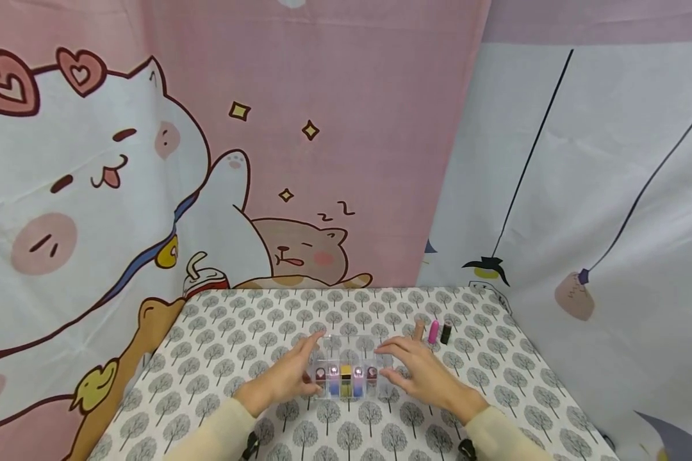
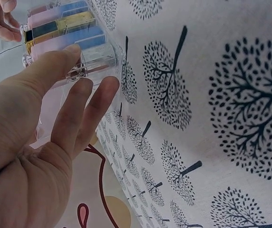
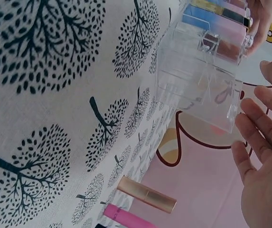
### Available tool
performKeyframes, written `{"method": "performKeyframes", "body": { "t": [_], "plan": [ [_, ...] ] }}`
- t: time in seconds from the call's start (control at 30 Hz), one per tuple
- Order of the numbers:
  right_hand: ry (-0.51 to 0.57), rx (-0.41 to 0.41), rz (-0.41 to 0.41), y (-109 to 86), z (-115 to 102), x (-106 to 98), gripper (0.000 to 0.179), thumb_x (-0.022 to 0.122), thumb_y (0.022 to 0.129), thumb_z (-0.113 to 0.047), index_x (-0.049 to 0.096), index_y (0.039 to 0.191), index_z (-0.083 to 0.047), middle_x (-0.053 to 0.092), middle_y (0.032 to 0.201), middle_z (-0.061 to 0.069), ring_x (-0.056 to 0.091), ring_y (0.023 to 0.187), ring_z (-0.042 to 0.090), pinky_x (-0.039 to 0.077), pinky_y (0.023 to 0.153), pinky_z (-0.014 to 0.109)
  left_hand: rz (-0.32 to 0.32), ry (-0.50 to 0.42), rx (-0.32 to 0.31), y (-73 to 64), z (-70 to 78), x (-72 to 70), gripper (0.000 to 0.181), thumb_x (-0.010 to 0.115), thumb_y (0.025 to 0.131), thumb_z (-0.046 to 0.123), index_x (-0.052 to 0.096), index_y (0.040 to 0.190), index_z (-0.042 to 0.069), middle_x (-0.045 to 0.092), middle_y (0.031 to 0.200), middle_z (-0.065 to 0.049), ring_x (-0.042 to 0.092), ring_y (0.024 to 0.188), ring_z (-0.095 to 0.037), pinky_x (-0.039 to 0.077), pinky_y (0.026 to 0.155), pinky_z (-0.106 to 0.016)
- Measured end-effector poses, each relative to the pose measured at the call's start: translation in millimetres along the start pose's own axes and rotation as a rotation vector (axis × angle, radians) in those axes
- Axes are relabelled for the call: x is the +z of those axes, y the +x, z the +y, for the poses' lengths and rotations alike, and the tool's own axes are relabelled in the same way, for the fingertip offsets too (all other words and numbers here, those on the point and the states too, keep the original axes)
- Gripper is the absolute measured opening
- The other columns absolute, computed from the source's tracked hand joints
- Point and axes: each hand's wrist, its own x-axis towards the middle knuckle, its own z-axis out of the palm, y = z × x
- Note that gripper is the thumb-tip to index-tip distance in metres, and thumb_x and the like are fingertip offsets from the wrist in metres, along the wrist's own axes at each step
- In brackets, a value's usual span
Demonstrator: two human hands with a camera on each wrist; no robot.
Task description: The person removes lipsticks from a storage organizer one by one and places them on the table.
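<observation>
Clear plastic divided box [image 1: 350, 351] sits lower centre between loosely spread left grip [image 1: 285, 374] and right grip [image 1: 427, 373], perhaps for steadying.

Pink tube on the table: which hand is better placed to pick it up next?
Probably the right hand: it looks empty and is nearer the pink tube, while the left hand is across the clear organizer.

Lipsticks [image 1: 346, 379] in organizer [image 1: 353, 347] on table [image 1: 216, 333], left hand [image 1: 287, 374] and right hand [image 1: 423, 374] either side, three tubes [image 1: 433, 331] behind at right
</observation>
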Motion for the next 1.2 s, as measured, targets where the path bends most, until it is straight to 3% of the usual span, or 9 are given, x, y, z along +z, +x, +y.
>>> {"method": "performKeyframes", "body": {
  "t": [0.33,0.57,1.2],
  "plan": [
    [0.064,0.023,-0.122,2.8,-8,4,0.046,0.076,0.1,-0.039,0.066,0.142,-0.024,0.068,0.137,-0.01,0.066,0.124,0.008,0.061,0.107,0.034,0.006,0.01,-0.007,-0.9,1.2,0.5,0.131,0.093,0.079,0.01,0.005,0.172,0.041,0.034,0.171,-0.021,0.064,0.078,-0.001,0.059,0.07,-0.016],
    [0.13,0.031,-0.164,5.6,-10,11,0.045,0.074,0.101,-0.037,0.067,0.14,-0.017,0.072,0.132,-0.004,0.073,0.115,0.016,0.064,0.1,0.033,0.004,0.021,-0.007,-1.0,0.6,0.3,0.131,0.093,0.079,0.012,0.005,0.172,0.04,0.038,0.17,-0.019,0.064,0.078,-0.001,0.059,0.071,-0.017],
    [0.167,0.07,-0.2,7.4,-14,12,0.039,0.069,0.104,-0.039,0.07,0.137,-0.017,0.075,0.127,-0.005,0.071,0.113,0.008,0.062,0.103,0.035,0.004,0.016,0.001,0.2,-0.1,0.9,0.131,0.093,0.08,0.012,0.004,0.172,0.041,0.037,0.169,-0.021,0.064,0.078,-0.001,0.06,0.071,-0.017]
  ]
}}
